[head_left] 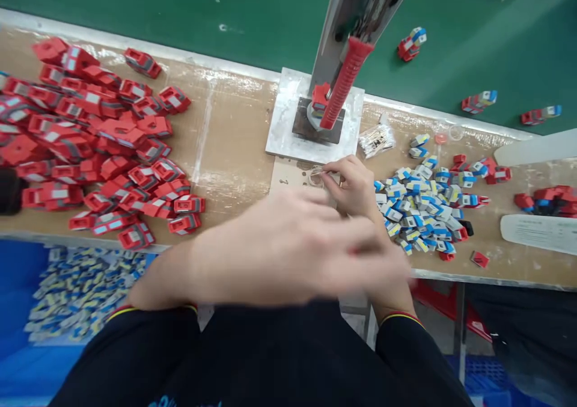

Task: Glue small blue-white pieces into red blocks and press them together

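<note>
I've got bare tabletop [238, 130] between the red parts [119, 131] and the edge of the press base [283, 127]. My right hand [354, 184] pinches a thin, pale stick [319, 172] at a small, clear round dish [312, 180] just before that base; my left hand [293, 247] is blurred, can't tell its grip.

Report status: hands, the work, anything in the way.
Right hand pinching thin stick by small clear dish. Left hand blurred, grip unclear, hiding part of the bench. Red piece at the press.
</note>
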